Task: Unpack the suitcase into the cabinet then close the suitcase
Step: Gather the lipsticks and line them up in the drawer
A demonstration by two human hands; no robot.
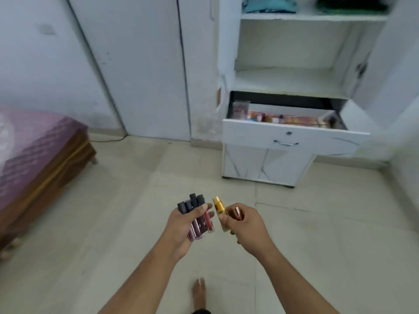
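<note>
Mid-unpacking, the left hand point(181, 225) grips four dark-capped lip gloss tubes point(197, 219) and the right hand point(246, 224) pinches a yellow tube point(220, 211) and a rose-gold lipstick point(237, 213) — next, likely, carrying them to the open drawer point(294, 138) of the far-right cabinet point(267, 165), with the suitcase out of view.

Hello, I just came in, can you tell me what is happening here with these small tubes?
A person is standing on a tiled floor, facing a white cabinet. The left hand holds a bunch of lip gloss tubes with dark caps. The right hand holds a yellow tube and a small rose-gold tube. The cabinet drawer is pulled open, with small packets already inside. No suitcase is in view.
</note>
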